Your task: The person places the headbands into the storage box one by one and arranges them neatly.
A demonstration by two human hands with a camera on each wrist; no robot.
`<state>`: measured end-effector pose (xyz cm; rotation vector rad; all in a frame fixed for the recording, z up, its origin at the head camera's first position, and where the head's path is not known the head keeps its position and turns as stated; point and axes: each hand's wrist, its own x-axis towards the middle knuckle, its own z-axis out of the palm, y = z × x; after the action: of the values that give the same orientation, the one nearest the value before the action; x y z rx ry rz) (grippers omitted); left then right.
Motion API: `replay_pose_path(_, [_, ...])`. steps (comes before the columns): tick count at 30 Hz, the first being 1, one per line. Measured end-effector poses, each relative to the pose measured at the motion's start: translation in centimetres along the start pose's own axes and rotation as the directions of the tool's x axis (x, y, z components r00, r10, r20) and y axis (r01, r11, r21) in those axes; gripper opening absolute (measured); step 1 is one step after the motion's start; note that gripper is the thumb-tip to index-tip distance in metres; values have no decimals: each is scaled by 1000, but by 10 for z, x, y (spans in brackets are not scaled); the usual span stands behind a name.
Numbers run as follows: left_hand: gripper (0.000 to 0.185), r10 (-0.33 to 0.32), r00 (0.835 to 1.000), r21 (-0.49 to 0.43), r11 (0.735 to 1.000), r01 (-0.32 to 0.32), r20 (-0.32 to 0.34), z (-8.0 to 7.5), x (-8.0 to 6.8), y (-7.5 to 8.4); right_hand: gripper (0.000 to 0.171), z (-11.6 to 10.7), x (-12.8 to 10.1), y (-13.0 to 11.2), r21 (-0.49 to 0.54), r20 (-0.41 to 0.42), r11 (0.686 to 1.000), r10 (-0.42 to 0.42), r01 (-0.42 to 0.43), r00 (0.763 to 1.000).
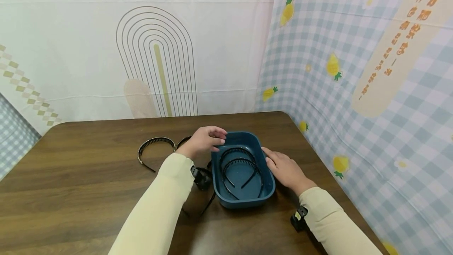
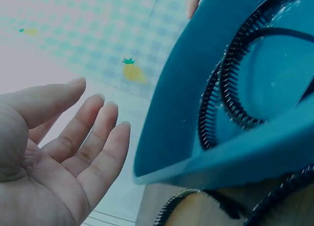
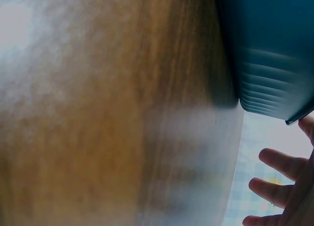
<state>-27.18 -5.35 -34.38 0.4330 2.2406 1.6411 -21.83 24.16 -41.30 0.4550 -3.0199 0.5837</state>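
Note:
A dark blue plastic tub [image 1: 244,202] stands on the brown table [image 1: 88,176], with two black toothed headbands [image 1: 240,164] lying inside it. My left hand [image 1: 205,139] hovers empty at the tub's far left corner, fingers relaxed and spread [image 2: 73,138]; the tub's rim [image 2: 162,152] is just right of them. My right hand [image 1: 284,168] lies flat against the tub's right side, its fingers [image 3: 279,187] straight beside the ribbed wall [image 3: 270,54]. Another black headband [image 1: 153,146] lies on the table left of the left hand.
More headbands [image 1: 207,204] lie half hidden under my left forearm, in front of the tub's left side. Patterned cloth backdrops stand close behind the table and along its right edge [image 1: 318,148]. Bare tabletop spreads to the left and front.

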Motion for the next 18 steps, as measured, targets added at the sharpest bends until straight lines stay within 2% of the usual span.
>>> replay_pose_path(13, [37,18,1000,29,999,-18,7,-27,-10,-3,50,-4,0,-3,-7,-6,1000,-16,16,1000])
replay_pose_path(18, [37,9,1000,68,998,-7,-22,-39,-15,-9,50,-3,0,-3,-2,-8,1000,-19,19,1000])
